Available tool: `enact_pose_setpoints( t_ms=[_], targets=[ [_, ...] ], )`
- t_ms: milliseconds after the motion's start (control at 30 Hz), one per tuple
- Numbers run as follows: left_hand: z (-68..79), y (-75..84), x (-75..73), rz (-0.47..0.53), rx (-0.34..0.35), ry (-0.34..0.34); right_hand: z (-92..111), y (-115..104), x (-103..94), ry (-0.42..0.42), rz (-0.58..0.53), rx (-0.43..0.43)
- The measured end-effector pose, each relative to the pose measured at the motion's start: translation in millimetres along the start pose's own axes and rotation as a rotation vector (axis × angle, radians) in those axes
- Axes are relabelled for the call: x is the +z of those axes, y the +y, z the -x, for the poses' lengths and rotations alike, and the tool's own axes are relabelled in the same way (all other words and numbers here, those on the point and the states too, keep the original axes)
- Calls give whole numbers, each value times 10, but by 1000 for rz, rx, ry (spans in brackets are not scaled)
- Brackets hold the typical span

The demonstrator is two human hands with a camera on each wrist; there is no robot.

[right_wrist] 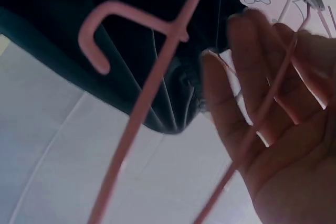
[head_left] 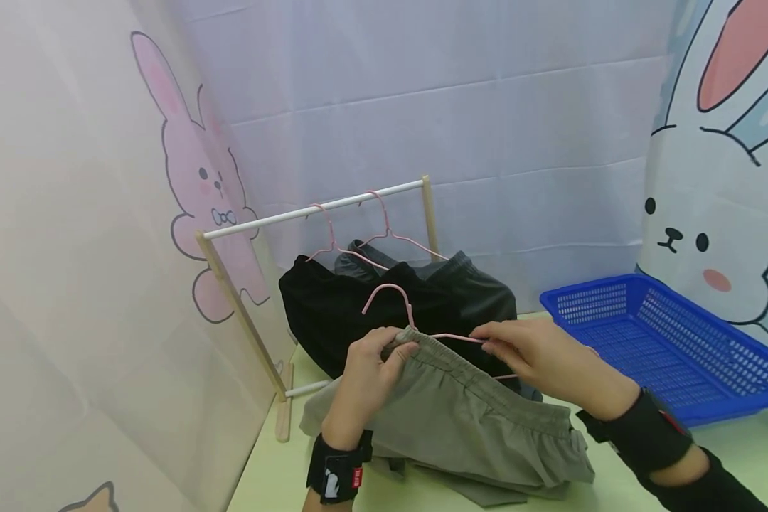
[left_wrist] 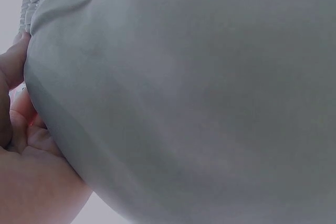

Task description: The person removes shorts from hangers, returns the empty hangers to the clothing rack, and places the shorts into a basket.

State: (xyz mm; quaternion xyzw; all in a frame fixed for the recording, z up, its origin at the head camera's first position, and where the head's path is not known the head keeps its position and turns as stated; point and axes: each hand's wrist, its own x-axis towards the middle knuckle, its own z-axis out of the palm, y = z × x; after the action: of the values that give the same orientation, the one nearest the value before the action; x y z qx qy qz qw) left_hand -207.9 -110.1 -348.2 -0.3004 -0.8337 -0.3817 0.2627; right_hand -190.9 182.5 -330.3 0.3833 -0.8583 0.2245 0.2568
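Grey-green shorts (head_left: 467, 419) with a gathered elastic waistband lie partly on the table. My left hand (head_left: 368, 377) pinches one end of the waistband beside the neck of a pink hanger (head_left: 410, 313). The hanger's hook points up and left. Its far shoulder is held between the thumb and fingers of my right hand (head_left: 540, 355). One side of the hanger is at the waistband's left end; how far it goes inside is hidden. In the right wrist view, the hanger's bar (right_wrist: 142, 106) and a small notch hook stand outside the cloth. Grey cloth (left_wrist: 184, 103) fills most of the left wrist view.
Behind the hands stands a small rack (head_left: 358, 201) with a white rail and wooden legs. Black shorts (head_left: 320, 299) and dark grey shorts (head_left: 486, 284) hang there on pink hangers. A blue plastic basket (head_left: 614, 284) sits at the right, near the curtain (head_left: 550, 142).
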Motion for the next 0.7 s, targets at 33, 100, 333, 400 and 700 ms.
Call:
enact_pose_setpoints(
  t_ms=[33,100,333,400,700],
  targets=[
    [0,2,-1,6,0,-3,-4,6,25,7,0,-12],
    [-3,8,-3,16,-1,-12,4,16,64,34,22,-31],
    [0,26,-7,22,-2,-20,27,30,100,119,78,-85],
    [1,36,-13,20,-10,-24,30,27,99,130,81,-94],
    [45,19,-54,-11,-18,-16,101,33,8,155,102,-62]
  ],
)
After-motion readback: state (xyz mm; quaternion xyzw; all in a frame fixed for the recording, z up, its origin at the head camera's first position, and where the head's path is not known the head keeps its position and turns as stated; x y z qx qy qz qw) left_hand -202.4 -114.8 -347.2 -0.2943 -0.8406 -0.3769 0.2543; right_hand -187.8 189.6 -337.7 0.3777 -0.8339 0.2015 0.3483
